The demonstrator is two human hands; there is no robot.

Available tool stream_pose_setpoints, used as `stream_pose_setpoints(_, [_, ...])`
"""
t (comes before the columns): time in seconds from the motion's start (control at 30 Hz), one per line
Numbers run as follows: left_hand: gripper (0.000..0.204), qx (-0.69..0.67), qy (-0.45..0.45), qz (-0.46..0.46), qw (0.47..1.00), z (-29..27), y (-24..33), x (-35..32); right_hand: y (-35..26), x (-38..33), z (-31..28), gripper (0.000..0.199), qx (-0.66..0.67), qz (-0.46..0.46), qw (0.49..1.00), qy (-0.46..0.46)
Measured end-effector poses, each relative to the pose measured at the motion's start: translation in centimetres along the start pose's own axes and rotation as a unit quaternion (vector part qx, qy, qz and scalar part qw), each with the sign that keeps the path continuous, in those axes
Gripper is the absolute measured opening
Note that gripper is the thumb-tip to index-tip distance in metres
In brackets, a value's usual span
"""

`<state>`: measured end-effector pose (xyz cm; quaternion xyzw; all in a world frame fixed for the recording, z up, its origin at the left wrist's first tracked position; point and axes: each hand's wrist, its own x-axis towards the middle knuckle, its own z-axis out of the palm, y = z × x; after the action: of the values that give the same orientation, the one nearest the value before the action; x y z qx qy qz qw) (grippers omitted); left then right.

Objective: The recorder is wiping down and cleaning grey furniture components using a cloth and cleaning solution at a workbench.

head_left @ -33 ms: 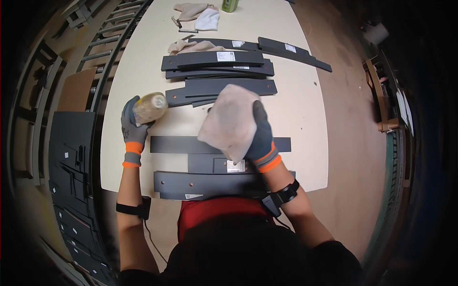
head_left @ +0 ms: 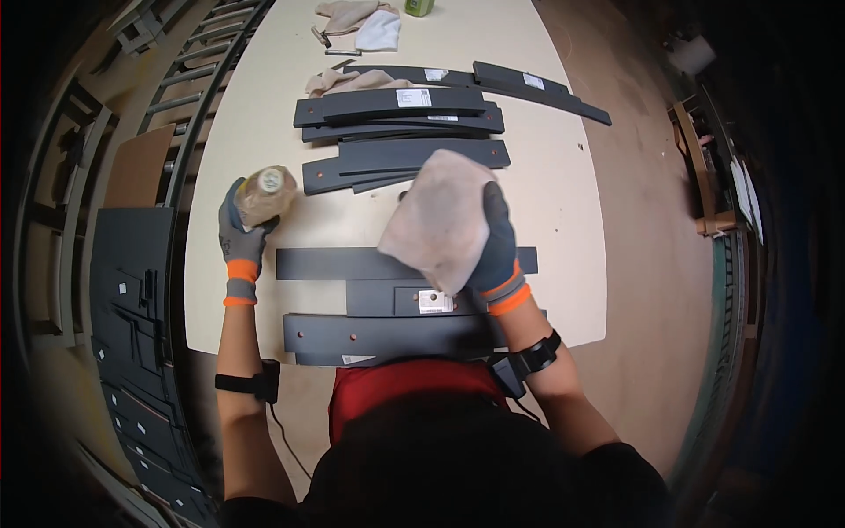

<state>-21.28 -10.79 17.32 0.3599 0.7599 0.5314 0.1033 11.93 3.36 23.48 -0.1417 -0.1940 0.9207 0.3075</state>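
My left hand point(head_left: 244, 227), in a grey glove with an orange cuff, is closed around a bottle point(head_left: 261, 202) with a pale round cap and brownish body. It is above the left part of the table. In my right hand point(head_left: 500, 242), gloved alike, a stained pinkish cloth point(head_left: 437, 216) is held up, partly hiding the dark boards under it. Near me lie several dark grey flat boards: a long one point(head_left: 326, 264), a middle one point(head_left: 370, 299) with a white label, and a front one point(head_left: 396, 333) with small holes.
Beyond my hands, a pile of dark slats point(head_left: 414, 158) with labels lies across the pale table point(head_left: 572, 290). Cloths point(head_left: 378, 31) and a green container point(head_left: 420, 7) are at the far end. A roller conveyor point(head_left: 194, 75) and dark panels point(head_left: 132, 290) stand left.
My right hand and the cloth have shifted slightly right. My left hand has moved a little left with the bottle, whose cap now tilts more toward me.
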Motion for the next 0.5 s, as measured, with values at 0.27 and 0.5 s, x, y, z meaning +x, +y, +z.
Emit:
stream_pose_setpoints(0.27, [0.094, 0.000, 0.022, -0.048, 0.999, -2.1, -6.5, 0.9, -5.9, -13.1, -7.2, 0.075, -0.070, -0.187, 0.967, 0.160])
stream_pose_setpoints(0.5, [0.100, 0.188, -0.203, 0.226, 0.934, 2.7, 5.9, -12.8, -1.1, -24.8, -9.7, 0.075, -0.019, -0.209, 0.934, 0.291])
